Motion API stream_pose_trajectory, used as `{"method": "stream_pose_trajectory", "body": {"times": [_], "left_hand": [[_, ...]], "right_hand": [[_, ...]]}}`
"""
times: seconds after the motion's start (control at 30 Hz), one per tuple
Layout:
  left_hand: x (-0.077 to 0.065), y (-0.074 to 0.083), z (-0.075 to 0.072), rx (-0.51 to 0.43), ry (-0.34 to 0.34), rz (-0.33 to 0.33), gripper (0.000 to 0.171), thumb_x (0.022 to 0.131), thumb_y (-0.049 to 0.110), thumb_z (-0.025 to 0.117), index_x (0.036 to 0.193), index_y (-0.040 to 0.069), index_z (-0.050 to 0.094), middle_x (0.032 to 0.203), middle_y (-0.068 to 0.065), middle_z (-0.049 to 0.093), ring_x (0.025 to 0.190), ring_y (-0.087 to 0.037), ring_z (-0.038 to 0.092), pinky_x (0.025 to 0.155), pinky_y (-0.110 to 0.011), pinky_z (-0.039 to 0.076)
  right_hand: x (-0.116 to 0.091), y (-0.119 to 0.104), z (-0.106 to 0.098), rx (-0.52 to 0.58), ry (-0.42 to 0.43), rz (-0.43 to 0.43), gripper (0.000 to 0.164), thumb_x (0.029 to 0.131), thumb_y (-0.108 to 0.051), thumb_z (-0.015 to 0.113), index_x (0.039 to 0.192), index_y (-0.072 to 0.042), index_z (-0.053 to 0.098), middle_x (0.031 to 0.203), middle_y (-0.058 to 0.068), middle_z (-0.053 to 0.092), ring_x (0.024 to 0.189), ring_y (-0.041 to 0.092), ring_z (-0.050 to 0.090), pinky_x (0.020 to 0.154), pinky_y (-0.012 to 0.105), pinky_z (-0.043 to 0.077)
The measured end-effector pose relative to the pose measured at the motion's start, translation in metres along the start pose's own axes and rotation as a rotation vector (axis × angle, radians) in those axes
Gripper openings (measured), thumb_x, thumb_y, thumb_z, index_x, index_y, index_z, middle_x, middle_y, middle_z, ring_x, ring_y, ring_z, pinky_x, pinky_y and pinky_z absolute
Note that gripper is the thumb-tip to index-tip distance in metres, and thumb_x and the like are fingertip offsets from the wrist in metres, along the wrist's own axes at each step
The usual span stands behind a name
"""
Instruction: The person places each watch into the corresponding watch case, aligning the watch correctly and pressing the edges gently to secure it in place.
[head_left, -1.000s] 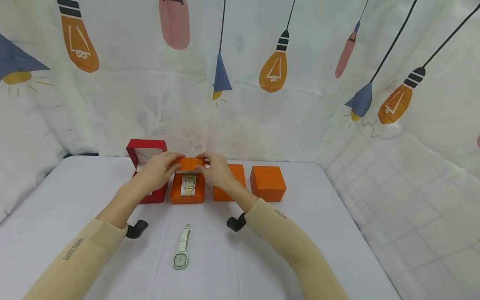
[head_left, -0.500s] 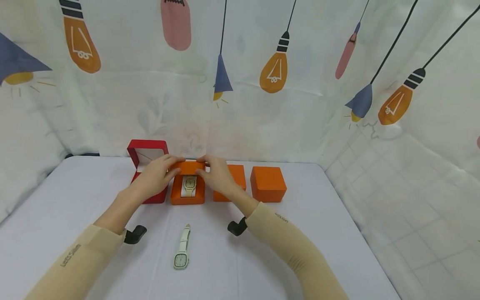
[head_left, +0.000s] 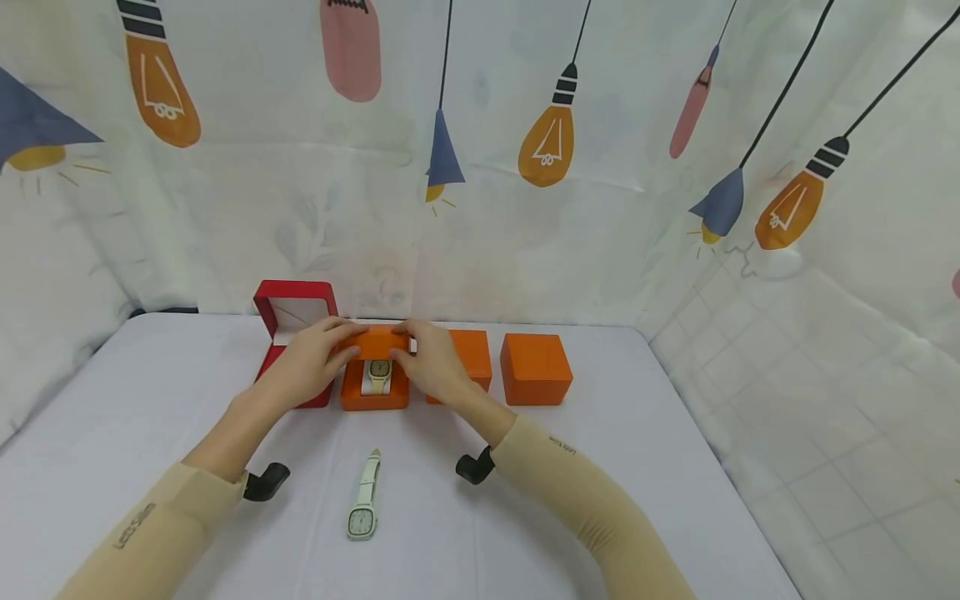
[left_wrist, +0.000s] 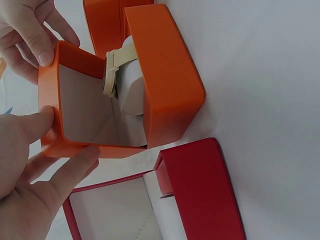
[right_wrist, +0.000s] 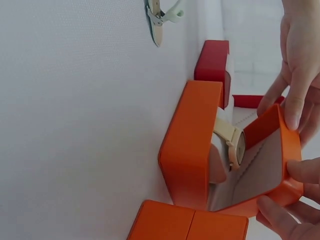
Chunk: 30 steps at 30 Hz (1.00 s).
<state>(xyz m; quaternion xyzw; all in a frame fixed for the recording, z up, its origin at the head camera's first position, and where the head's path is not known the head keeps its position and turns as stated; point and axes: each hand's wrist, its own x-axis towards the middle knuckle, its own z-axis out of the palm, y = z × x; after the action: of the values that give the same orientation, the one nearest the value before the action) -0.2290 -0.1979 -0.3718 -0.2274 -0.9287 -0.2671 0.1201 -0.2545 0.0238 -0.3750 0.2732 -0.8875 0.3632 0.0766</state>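
Observation:
An orange watch box (head_left: 375, 402) stands at the back of the table with its lid (head_left: 377, 343) partly lowered. Inside, a pale-strapped watch (right_wrist: 238, 145) sits wrapped round a white cushion. My left hand (head_left: 306, 357) pinches the lid's left side between thumb and fingers. On the lid's right side, my right hand (head_left: 435, 358) does the same. The left wrist view shows the pale lining (left_wrist: 90, 110) and a gap between lid and base. In the head view the lid hides the top of the watch strap.
A red box (head_left: 295, 288) stands open at the left, partly behind my left forearm. Two closed orange boxes stand at the right, one (head_left: 471, 354) partly behind my right hand, the other (head_left: 536, 369) apart. A pale green watch (head_left: 362, 500) lies on the white cloth in front.
Both hands have brought the orange lid forward and down, so it covers more of the watch. The boxes and the loose watch have stayed in place.

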Motion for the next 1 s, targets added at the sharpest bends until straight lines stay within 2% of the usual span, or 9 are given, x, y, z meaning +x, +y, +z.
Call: {"method": "stream_pose_trajectory", "body": {"times": [0.13, 0.3, 0.47, 0.57, 0.7, 1.0], "left_hand": [[-0.004, 0.000, 0.002, -0.009, 0.001, 0.000, 0.040, 0.098, 0.007, 0.070, 0.136, 0.000, 0.062, 0.131, -0.024, 0.058, 0.115, -0.043, 0.060, 0.096, -0.057, 0.052], [-0.011, 0.003, 0.004, -0.033, -0.008, -0.012, 0.038, 0.095, 0.006, 0.073, 0.132, 0.000, 0.065, 0.131, -0.025, 0.058, 0.117, -0.045, 0.057, 0.096, -0.058, 0.052], [-0.015, 0.002, 0.009, -0.029, -0.030, -0.026, 0.033, 0.091, 0.003, 0.077, 0.123, 0.000, 0.070, 0.126, -0.024, 0.059, 0.115, -0.045, 0.057, 0.095, -0.059, 0.052], [-0.017, 0.000, 0.012, -0.027, -0.050, -0.026, 0.030, 0.089, 0.000, 0.078, 0.119, 0.000, 0.072, 0.122, -0.023, 0.059, 0.106, -0.042, 0.058, 0.091, -0.057, 0.054], [-0.017, -0.002, 0.014, -0.023, -0.060, -0.017, 0.028, 0.087, -0.002, 0.079, 0.114, 0.000, 0.073, 0.117, -0.022, 0.060, 0.094, -0.036, 0.059, 0.083, -0.051, 0.057], [-0.018, -0.004, 0.016, -0.028, -0.057, -0.008, 0.029, 0.085, -0.004, 0.080, 0.113, -0.001, 0.073, 0.116, -0.020, 0.059, 0.089, -0.032, 0.058, 0.079, -0.045, 0.057]], "right_hand": [[-0.003, 0.000, 0.003, -0.045, -0.001, -0.003, 0.034, 0.096, -0.015, 0.075, 0.129, -0.008, 0.069, 0.124, 0.003, 0.069, 0.112, 0.012, 0.062, 0.094, 0.019, 0.050], [-0.009, 0.000, 0.009, -0.135, -0.010, -0.027, 0.033, 0.095, -0.014, 0.076, 0.126, -0.007, 0.069, 0.122, 0.005, 0.069, 0.105, 0.014, 0.065, 0.089, 0.018, 0.052], [-0.015, -0.001, 0.018, -0.278, -0.060, -0.038, 0.033, 0.096, -0.014, 0.075, 0.127, -0.007, 0.068, 0.128, 0.007, 0.065, 0.111, 0.017, 0.066, 0.095, 0.020, 0.052], [-0.019, 0.000, 0.024, -0.357, -0.088, -0.062, 0.032, 0.097, -0.014, 0.074, 0.127, -0.006, 0.068, 0.129, 0.007, 0.063, 0.112, 0.018, 0.066, 0.097, 0.021, 0.051], [-0.023, 0.001, 0.028, -0.394, -0.091, -0.084, 0.029, 0.097, -0.014, 0.073, 0.125, -0.005, 0.069, 0.127, 0.007, 0.063, 0.110, 0.018, 0.067, 0.096, 0.021, 0.051], [-0.026, 0.000, 0.030, -0.494, -0.089, -0.142, 0.023, 0.099, -0.016, 0.071, 0.120, -0.007, 0.069, 0.122, 0.007, 0.064, 0.109, 0.020, 0.064, 0.093, 0.024, 0.054]]}}
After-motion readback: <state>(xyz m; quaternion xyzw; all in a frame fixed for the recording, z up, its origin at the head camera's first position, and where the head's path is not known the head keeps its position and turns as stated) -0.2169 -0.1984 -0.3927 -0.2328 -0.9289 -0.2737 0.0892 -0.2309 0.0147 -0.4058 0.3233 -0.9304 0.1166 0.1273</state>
